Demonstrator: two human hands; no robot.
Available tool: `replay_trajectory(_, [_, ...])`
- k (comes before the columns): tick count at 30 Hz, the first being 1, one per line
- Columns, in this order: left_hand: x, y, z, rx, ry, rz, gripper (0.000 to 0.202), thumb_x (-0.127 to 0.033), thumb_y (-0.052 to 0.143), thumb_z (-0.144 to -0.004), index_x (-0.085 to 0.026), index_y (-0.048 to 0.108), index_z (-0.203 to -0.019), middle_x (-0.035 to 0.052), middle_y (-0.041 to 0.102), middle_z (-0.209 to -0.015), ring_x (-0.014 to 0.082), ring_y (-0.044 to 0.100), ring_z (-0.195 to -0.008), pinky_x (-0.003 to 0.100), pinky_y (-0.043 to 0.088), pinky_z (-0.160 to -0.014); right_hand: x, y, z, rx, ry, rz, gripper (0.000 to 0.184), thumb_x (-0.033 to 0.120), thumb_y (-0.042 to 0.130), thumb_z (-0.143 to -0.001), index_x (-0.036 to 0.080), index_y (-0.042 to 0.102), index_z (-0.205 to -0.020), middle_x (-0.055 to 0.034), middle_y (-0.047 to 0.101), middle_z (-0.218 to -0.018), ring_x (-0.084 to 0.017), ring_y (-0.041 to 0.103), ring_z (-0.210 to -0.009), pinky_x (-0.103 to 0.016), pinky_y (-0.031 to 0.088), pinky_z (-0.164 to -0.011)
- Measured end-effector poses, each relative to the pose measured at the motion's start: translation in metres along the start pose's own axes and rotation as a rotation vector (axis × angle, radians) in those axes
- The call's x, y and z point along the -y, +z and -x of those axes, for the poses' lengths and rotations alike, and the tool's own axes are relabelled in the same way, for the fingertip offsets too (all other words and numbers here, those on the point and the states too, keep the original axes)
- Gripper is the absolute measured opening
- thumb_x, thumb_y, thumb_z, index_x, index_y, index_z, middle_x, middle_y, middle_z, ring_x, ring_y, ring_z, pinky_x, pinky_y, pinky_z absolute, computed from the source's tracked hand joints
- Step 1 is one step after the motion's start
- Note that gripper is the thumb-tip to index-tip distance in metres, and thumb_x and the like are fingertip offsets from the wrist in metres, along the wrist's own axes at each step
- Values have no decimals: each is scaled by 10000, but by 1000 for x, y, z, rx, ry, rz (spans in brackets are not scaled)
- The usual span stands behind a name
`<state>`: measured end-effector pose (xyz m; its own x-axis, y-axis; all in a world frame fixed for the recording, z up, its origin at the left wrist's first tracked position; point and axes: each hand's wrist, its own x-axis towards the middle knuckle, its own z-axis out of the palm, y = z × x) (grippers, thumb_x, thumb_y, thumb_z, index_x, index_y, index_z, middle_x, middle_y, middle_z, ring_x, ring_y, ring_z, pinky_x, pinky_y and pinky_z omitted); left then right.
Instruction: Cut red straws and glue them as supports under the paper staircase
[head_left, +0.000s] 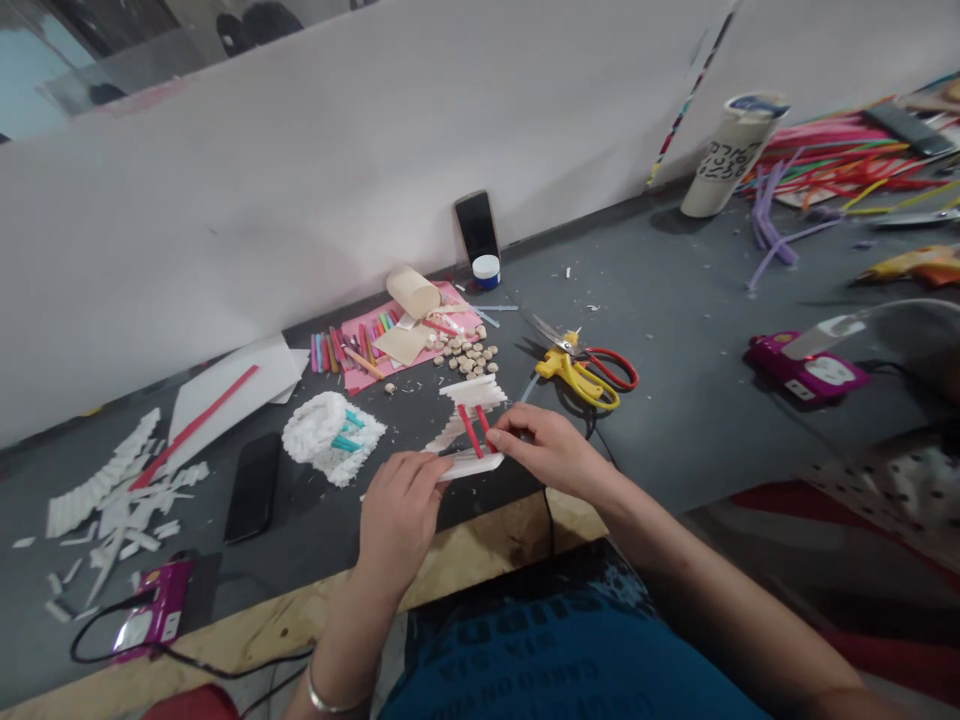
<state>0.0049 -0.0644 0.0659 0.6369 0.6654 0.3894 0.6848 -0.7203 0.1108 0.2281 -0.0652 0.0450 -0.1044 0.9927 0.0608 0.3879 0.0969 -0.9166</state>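
Note:
Near the front edge of the dark table, both my hands hold a small white craft piece [471,463] made of ridged strips, with two red sticks [471,432] spanning it. My left hand [401,510] grips its left end, fingers bent over the strip. At the right end, my right hand [544,445] pinches close to the red sticks. Left of them sits a fluffy white piece [322,432] with teal sticks in it. Just beyond my right hand lie scissors with red handles [611,365] and a yellow glue gun [562,367], partly overlapping.
Wooden discs [469,357] and pink paper [356,375] with coloured sticks lie behind my hands. White scraps [124,510], a black phone [253,487] and a purple power box [161,600] are at left. A white cup [724,165] and another purple box [799,370] stand right.

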Motion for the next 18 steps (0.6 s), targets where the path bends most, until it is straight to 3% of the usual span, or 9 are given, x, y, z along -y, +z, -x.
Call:
replay_trajectory(5, [0,-1,0,-5,-22,0,180,-114,467,-913,-167,629,-969,70,692,-932,204,601,-861,317,486,-752,1,2,-2,70,120,-91,265,380,517,-871,186,586,-705,31,524,-664,-116,465,-636,-245,319,-590])
replay_trajectory(13, [2,-1,2,-17,-21,-38,165,-137,469,-925,-161,628,-961,74,693,-919,205,593,-848,312,483,-736,5,2,-2,125,134,-316,264,377,487,-866,185,551,-697,28,499,-704,-125,455,-692,-251,345,-668])
replay_trajectory(18, [3,1,3,-22,-35,-24,170,-139,477,-922,-161,641,-961,71,699,-924,205,604,-860,316,487,-753,5,-3,3,126,138,-325,265,390,495,-870,185,547,-709,22,501,-716,-128,451,-701,-253,347,-663])
